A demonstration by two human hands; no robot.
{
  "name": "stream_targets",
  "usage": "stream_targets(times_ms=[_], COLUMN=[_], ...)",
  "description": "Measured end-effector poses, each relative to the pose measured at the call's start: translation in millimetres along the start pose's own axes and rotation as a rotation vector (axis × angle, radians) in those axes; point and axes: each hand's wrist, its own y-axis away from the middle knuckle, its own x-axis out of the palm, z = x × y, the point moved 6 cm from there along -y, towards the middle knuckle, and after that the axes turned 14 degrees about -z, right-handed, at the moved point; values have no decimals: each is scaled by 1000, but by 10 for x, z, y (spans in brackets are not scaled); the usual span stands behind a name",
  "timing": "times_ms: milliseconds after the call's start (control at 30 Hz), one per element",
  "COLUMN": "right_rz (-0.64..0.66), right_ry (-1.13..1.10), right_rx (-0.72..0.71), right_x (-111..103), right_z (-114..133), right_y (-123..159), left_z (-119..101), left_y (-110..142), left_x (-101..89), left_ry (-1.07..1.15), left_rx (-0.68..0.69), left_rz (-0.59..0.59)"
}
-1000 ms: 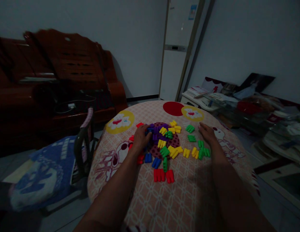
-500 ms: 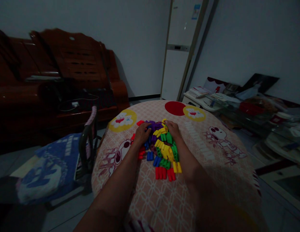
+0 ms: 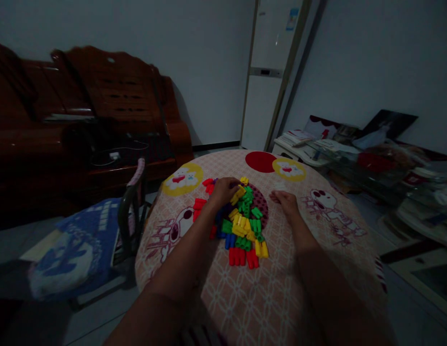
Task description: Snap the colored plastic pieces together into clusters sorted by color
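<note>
The heap of plastic blocks (image 3: 241, 223) lies near the middle of your round tabletop (image 3: 252, 298), partly over a dark spotted circle (image 3: 262, 206) on its patterned cloth. Yellow blocks (image 3: 241, 224) sit in the middle, with green blocks (image 3: 256, 225) along the right side, a blue block (image 3: 229, 240) toward the near left, and two red blocks (image 3: 237, 256) side by side at the end closest to you; more red ones (image 3: 199, 203) lie along the left. Your left hand (image 3: 225, 190) lies over the heap's far left part and hides some dark blue and purple pieces; its fingers bend down beside the yellow ones, and you cannot tell whether that grip holds anything. Your right hand (image 3: 286, 202) is to the right of the heap, just apart from it, with the fingers curled in and close together, so that grip looks narrow, though what may be inside it is hidden. Your left forearm crosses the cloth on the heap's near left. Plain stretches of cloth run in front of the heap and from your right hand to the right edge. Beyond the left edge stand a chair (image 3: 122, 226) with a blue cover (image 3: 75, 245) and a wooden sofa (image 3: 115, 96); a cluttered stand (image 3: 371, 163) lies past the right.
</note>
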Motion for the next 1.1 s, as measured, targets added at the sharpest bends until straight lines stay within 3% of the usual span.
stream_targets(times_ms=[100,233,500,667,767,900,1000,1100], right_rz=[23,59,92,186,253,191,208,319], right_ry=[-1,38,24,114,188,213,224,314], right_rx=[-27,-69,-94,-131,-162,-237,-355,-527], right_x=[10,40,81,99,136,139,164,251], right_z=[-95,-98,-42,-23,-24,57,205,350], right_y=[67,78,93,124,151,199,287,413], left_z=[-176,-108,-310,-269,-97,35,34,53], left_y=[-22,6,120,198,169,121,123,141], left_x=[182,373,627,607,489,315,296,338], left_ry=[-125,-181,335,316,117,-1,-4,-15], left_rx=[63,3,201,233,177,93,76,49], left_rz=[42,101,273,265,150,-7,-19,27])
